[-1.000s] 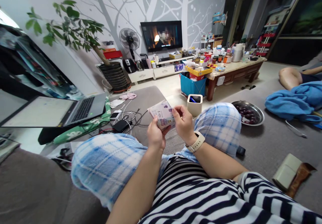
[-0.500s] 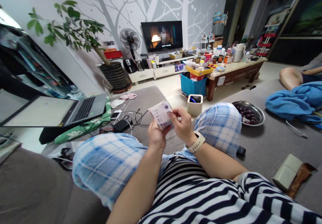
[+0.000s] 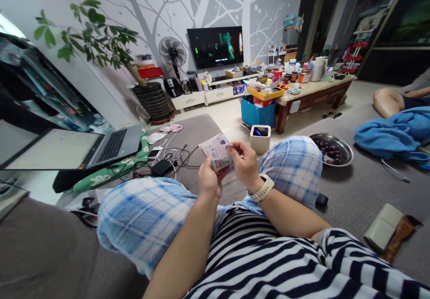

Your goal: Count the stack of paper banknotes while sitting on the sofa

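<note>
A small stack of banknotes (image 3: 217, 150), pale with pinkish print and a "5" in the lower right corner, is held above my lap. My left hand (image 3: 210, 177) grips its lower edge, thumb on the front and the other fingers behind. At the right edge, my right hand (image 3: 244, 161) pinches the notes between thumb and fingers; a pale watch is on that wrist. How many notes there are, I cannot tell. My legs in blue checked trousers (image 3: 144, 214) lie on either side beneath the hands.
On the left an open laptop (image 3: 116, 146) rests on a green cushion, with a black adapter (image 3: 162, 168) and cables beside it. A metal bowl of dark fruit (image 3: 347, 153), a blue cloth (image 3: 393, 131) and a wallet (image 3: 384, 227) lie to the right. A white bin (image 3: 260, 141) stands ahead.
The front note's face shows differently, with the "5" corner now visible. My left thumb has shifted slightly on the notes, and both hands stay in nearly the same place. The television picture differs.
</note>
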{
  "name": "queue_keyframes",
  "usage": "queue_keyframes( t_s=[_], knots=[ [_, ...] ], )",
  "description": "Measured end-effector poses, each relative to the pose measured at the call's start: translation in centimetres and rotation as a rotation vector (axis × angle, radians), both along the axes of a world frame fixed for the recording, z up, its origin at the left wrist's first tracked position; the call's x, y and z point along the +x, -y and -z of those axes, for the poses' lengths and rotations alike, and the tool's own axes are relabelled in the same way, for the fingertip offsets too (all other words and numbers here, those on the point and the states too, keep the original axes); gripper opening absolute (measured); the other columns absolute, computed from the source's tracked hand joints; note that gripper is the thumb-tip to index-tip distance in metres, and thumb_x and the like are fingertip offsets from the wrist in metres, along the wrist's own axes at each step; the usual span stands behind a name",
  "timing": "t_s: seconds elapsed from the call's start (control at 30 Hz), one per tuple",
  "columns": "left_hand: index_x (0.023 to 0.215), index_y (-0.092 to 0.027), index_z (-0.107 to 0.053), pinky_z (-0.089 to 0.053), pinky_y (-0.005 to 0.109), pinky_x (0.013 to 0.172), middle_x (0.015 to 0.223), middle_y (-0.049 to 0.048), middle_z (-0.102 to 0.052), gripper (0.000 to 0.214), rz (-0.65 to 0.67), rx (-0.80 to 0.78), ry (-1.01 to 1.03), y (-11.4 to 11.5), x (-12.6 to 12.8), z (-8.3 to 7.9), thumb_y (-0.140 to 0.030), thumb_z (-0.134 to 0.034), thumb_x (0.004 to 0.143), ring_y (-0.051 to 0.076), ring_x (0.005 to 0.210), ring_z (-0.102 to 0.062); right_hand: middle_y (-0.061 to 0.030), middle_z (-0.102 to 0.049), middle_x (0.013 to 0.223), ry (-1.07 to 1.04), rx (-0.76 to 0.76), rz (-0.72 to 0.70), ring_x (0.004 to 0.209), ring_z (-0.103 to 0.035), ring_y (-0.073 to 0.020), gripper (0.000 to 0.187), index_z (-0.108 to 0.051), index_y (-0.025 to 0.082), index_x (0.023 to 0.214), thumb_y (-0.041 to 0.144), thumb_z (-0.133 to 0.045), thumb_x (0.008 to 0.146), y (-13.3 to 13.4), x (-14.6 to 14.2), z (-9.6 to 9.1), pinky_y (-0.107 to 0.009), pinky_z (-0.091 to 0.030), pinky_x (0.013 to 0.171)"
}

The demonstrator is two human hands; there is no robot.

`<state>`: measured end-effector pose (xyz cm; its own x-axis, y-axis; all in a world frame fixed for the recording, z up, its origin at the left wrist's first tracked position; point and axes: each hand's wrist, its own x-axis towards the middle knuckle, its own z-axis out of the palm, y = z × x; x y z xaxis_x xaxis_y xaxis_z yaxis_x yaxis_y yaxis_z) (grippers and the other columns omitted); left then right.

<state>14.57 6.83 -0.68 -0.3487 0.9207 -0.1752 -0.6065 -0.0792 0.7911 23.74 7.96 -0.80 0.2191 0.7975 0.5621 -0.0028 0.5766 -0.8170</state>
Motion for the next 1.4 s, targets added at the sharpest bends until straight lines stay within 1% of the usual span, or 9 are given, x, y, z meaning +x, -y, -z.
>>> queue_keyframes(
  t_s=[0.43, 0.63, 0.73, 0.8, 0.87, 0.97, 1.17, 1.27, 1.4],
  knots=[
    [0.088, -0.014, -0.064, -0.056, 0.031, 0.064, 0.073, 0.0031, -0.068, 0.017, -0.003, -0.016, -0.011, -0.1, 0.1, 0.0, -0.026, -0.053, 0.085, 0.013, 0.057, -0.064, 0.002, -0.052, 0.064, -0.078, -0.071, -0.084, 0.059, -0.046, -0.0117, 0.03, -0.057, 0.019, 0.073, 0.047, -0.055, 0.084, -0.3, 0.1, -0.1, -0.024, -0.036, 0.055],
    [0.09, -0.012, -0.066, -0.056, 0.031, 0.064, 0.079, 0.0073, -0.07, 0.019, -0.029, -0.007, 0.014, -0.2, 0.3, -0.2, -0.023, -0.053, 0.084, 0.017, 0.061, -0.067, 0.0037, -0.046, 0.047, -0.158, -0.137, -0.185, 0.045, -0.041, -0.0103, 0.044, -0.057, 0.019, 0.067, 0.057, -0.046, 0.086, -0.5, 0.2, 0.0, -0.026, -0.032, 0.048],
    [0.093, -0.011, -0.066, -0.056, 0.033, 0.063, 0.08, 0.0078, -0.071, 0.021, 0.003, -0.013, 0.015, -0.2, 0.3, -0.3, -0.025, -0.054, 0.084, 0.017, 0.059, -0.067, 0.0051, -0.047, 0.048, -0.207, -0.163, -0.212, 0.045, -0.041, -0.0092, 0.036, -0.054, 0.019, 0.067, 0.053, -0.06, 0.078, -0.7, 0.2, -0.2, -0.024, -0.032, 0.047],
    [0.092, -0.01, -0.066, -0.057, 0.034, 0.065, 0.078, 0.0077, -0.071, 0.02, -0.025, -0.01, 0.03, -0.2, 0.3, -0.3, -0.023, -0.054, 0.084, 0.018, 0.06, -0.067, 0.0069, -0.046, 0.048, -0.264, -0.2, -0.251, 0.044, -0.039, -0.0079, 0.032, -0.053, 0.019, 0.069, 0.048, -0.067, 0.073, -0.8, 0.4, -0.4, -0.023, -0.03, 0.046],
    [0.088, -0.009, -0.067, -0.056, 0.034, 0.07, 0.077, 0.0081, -0.071, 0.018, -0.066, 0.003, 0.054, -0.4, 0.4, -0.2, -0.021, -0.055, 0.083, 0.018, 0.064, -0.069, 0.0086, -0.042, 0.043, -0.312, -0.255, -0.302, 0.04, -0.033, -0.0068, 0.031, -0.051, 0.019, 0.069, 0.045, -0.066, 0.074, -1.1, 0.6, -0.6, -0.023, -0.026, 0.044],
    [0.084, -0.009, -0.067, -0.056, 0.036, 0.074, 0.077, 0.0085, -0.072, 0.016, -0.09, 0.049, 0.073, -0.6, 0.4, 0.1, -0.02, -0.056, 0.082, 0.02, 0.067, -0.07, 0.0091, -0.038, 0.038, -0.309, -0.305, -0.338, 0.038, -0.028, -0.0062, 0.031, -0.051, 0.019, 0.067, 0.047, -0.061, 0.078, -1.4, 1.1, -0.8, -0.023, -0.022, 0.042],
    [0.082, -0.01, -0.067, -0.055, 0.036, 0.077, 0.074, 0.0083, -0.072, 0.016, -0.042, 0.06, 0.108, -0.6, 0.5, 0.0, -0.018, -0.054, 0.082, 0.021, 0.073, -0.071, 0.0056, -0.049, 0.054, -0.294, -0.28, -0.278, 0.051, -0.041, -0.0072, 0.031, -0.052, 0.018, 0.066, 0.042, -0.072, 0.068, -1.7, 1.1, -0.7, -0.022, -0.032, 0.051],
    [0.079, -0.01, -0.067, -0.055, 0.034, 0.078, 0.07, 0.0068, -0.071, 0.013, -0.053, 0.056, 0.092, -0.5, 0.5, -0.1, -0.017, -0.057, 0.079, 0.022, 0.076, -0.071, 0.0049, -0.05, 0.059, -0.266, -0.274, -0.283, 0.055, -0.043, -0.0077, 0.031, -0.054, 0.017, 0.067, 0.04, -0.074, 0.066, -1.9, 0.8, -0.4, -0.023, -0.034, 0.053],
    [0.073, -0.011, -0.067, -0.054, 0.029, 0.076, 0.066, 0.0036, -0.07, 0.007, -0.084, 0.063, 0.038, -0.5, 0.5, 0.1, -0.015, -0.062, 0.074, 0.019, 0.073, -0.07, 0.0046, -0.051, 0.06, -0.219, -0.262, -0.245, 0.056, -0.043, -0.0082, 0.029, -0.055, 0.016, 0.067, 0.038, -0.074, 0.066, -2.1, 0.8, 0.0, -0.024, -0.034, 0.055]
  ],
)
